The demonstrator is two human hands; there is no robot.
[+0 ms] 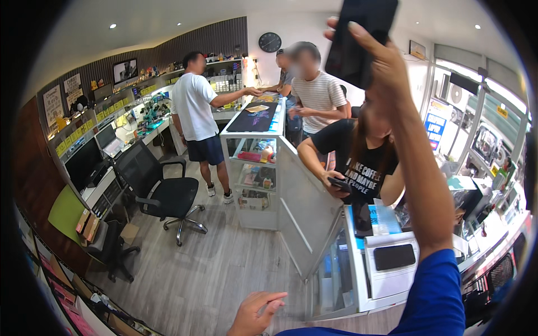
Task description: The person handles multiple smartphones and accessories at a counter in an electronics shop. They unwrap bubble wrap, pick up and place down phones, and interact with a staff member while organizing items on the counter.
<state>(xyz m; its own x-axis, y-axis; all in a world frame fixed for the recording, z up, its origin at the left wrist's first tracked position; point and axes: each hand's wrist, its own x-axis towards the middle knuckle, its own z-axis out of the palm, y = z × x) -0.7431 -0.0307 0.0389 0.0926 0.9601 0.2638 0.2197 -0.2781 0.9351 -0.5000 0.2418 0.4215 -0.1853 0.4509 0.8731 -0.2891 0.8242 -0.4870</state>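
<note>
My right hand (pixel 386 64), raised high on a bare forearm below a blue sleeve, is closed around a black smartphone (pixel 358 42). The phone is upright, slightly tilted, and its top runs out of the picture. Low in the middle, my left hand (pixel 259 313) hangs over the floor with its fingers stretched out and nothing visible in it. Below my raised arm, another dark phone (pixel 394 257) lies on a white notepad (pixel 386 285) on the glass counter (pixel 361 301). One more dark phone (pixel 363 219) rests on the counter beyond the pad.
Across the counter a person in a black T-shirt (pixel 358 151) leans on it, holding a phone (pixel 339 185). Farther off, people stand around a glass display case (pixel 252 185). A black office chair (pixel 168 193) and a green chair (pixel 73 221) stand at left, beside workbenches.
</note>
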